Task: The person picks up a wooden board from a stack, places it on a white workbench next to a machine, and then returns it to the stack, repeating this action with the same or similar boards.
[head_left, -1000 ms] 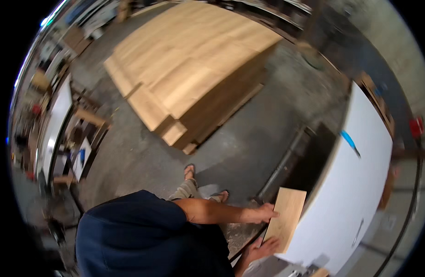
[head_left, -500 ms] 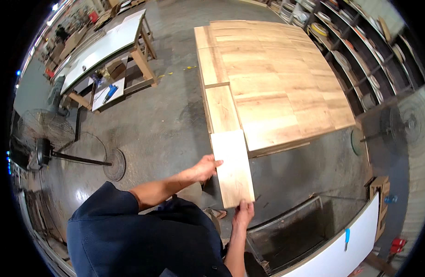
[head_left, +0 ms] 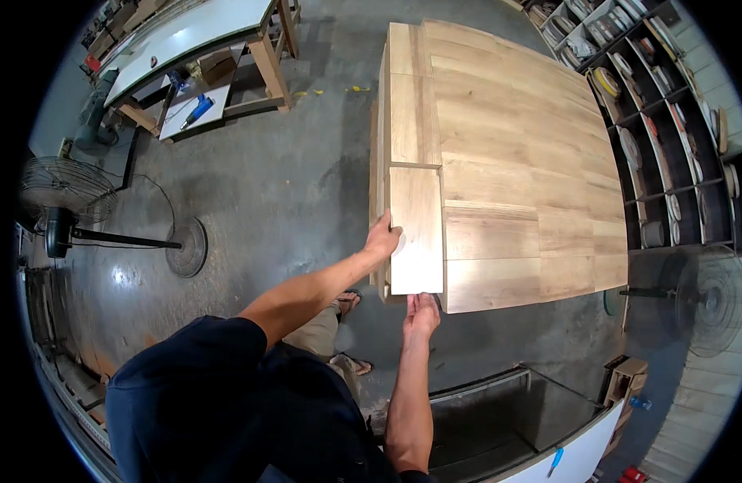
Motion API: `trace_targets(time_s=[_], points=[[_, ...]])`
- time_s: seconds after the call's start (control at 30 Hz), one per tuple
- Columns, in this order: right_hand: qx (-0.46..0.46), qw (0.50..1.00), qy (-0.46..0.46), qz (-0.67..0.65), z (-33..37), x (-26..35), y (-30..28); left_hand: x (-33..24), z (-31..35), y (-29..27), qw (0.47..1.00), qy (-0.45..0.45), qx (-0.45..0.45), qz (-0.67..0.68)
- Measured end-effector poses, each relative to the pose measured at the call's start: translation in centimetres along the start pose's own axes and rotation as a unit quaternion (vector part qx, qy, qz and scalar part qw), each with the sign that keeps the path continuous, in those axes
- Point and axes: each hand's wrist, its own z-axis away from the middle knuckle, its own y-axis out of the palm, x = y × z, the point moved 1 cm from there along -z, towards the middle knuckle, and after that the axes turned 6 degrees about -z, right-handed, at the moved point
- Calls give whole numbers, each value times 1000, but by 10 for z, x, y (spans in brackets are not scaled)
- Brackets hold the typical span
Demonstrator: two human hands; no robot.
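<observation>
A light wood-grain board (head_left: 417, 233) lies at the near left corner of a large stack of similar boards (head_left: 500, 185). My left hand (head_left: 381, 239) is closed on the board's long left edge, thumb on top and the other fingers partly hidden beneath. At the near short edge, my right hand (head_left: 421, 315) grips the board with its fingertips. The board's far end meets another board (head_left: 411, 121) in the same left row, and its right side runs along the stack's higher neighbouring row.
A pedestal fan (head_left: 69, 201) stands at left, its round base on the floor. Behind it is a white-topped workbench (head_left: 202, 28) with a blue tool (head_left: 198, 111) on its lower shelf. Shelves of rolls (head_left: 669, 137) line the right. A white panel (head_left: 576, 443) with a blue-handled tool is at near right.
The board has moved away from me, from overhanging the stack's near end to lying in the left row. Both hands have travelled forward with it, still gripping it.
</observation>
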Motion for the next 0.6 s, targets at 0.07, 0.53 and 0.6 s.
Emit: trace_targets(time_s=[0.07, 0.53, 0.6], points=[[7, 1000, 3, 11, -2, 0, 10, 7, -14, 5, 999, 30, -15, 13], [68, 997, 9, 27, 23, 21, 1, 2, -38, 10, 978, 97, -29, -182], [56, 997, -60, 4, 40, 30, -51, 18, -45, 8, 652, 319, -265, -635]])
